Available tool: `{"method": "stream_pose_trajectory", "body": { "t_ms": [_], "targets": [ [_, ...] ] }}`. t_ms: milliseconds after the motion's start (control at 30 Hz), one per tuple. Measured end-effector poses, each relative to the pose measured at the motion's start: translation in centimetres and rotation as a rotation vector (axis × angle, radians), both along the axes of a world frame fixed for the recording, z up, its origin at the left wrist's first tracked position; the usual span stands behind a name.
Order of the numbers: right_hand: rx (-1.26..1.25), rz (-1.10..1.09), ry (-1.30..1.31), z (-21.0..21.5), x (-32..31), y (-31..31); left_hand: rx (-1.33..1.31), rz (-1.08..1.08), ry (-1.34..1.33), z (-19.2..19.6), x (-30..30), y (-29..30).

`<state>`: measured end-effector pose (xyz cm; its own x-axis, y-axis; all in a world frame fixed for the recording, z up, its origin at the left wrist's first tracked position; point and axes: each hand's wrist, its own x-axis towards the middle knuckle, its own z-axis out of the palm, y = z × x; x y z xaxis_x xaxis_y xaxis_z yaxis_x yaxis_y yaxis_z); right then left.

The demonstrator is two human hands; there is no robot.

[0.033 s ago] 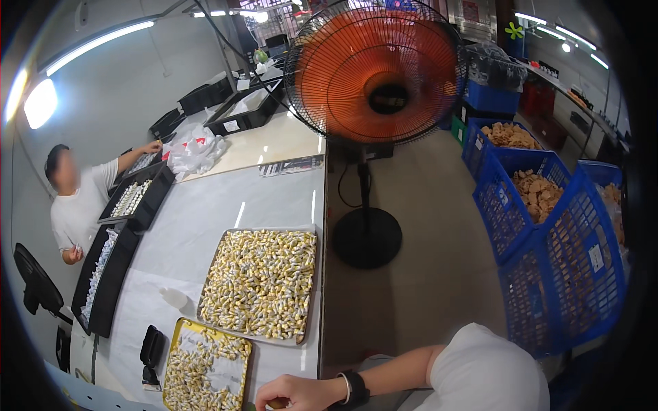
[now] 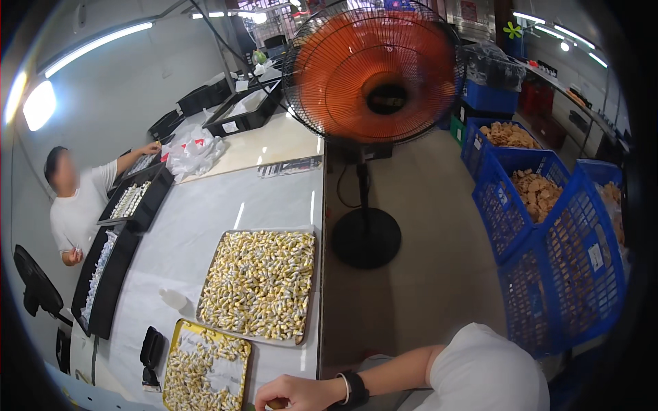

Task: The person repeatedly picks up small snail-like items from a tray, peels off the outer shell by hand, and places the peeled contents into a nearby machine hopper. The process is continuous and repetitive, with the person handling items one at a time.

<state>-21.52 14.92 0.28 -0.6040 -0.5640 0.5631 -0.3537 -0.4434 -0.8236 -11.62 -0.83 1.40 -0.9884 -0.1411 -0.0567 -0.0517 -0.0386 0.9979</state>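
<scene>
My right hand (image 2: 296, 393) is at the lower edge, with a black watch (image 2: 355, 389) and a pale band on its wrist. Its fingers are curled closed. A small brownish thing shows under them, cut off by the picture's edge, and I cannot make out what it is. Left of the hand lies a yellow-rimmed tray (image 2: 248, 370) with many small yellow-and-white pieces and bare patches of its lining. Beyond it stands a larger tray (image 2: 319, 274), covered with the same kind of pieces. My left hand is out of view.
A white bottle (image 2: 174, 299) and a black case (image 2: 151, 348) lie left of the trays. Black bins (image 2: 113, 274) line the table's far left, where a co-worker (image 2: 75, 205) reaches in. A large orange fan (image 2: 373, 75) stands beyond; blue crates (image 2: 524, 198) are on the right.
</scene>
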Motion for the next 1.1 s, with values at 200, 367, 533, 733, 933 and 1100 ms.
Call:
{"method": "stream_pose_trajectory", "body": {
  "t_ms": [200,367,533,733,933,1100],
  "targets": [
    [0.011,-0.004,-0.023,0.1,0.2,0.2,0.143,-0.054,-0.006,-0.3,0.5,0.8],
    [0.004,0.004,-0.030,0.0,0.2,0.2,0.223,-0.072,-0.022,-0.2,0.9,1.1],
    [-0.005,-0.004,-0.014,-0.1,0.1,0.3,0.294,-0.086,-0.034,-0.1,1.5,1.7],
    [-0.070,-0.023,0.007,-0.3,0.3,0.6,0.377,-0.101,-0.053,-0.1,2.1,2.4],
    [-0.074,-0.079,-0.001,-0.3,0.5,0.7,0.440,-0.094,-0.086,0.0,2.7,2.8],
    [-0.029,-0.059,-0.014,-0.5,0.5,0.3,0.496,-0.091,-0.104,0.2,4.1,2.7]
  ]
}}
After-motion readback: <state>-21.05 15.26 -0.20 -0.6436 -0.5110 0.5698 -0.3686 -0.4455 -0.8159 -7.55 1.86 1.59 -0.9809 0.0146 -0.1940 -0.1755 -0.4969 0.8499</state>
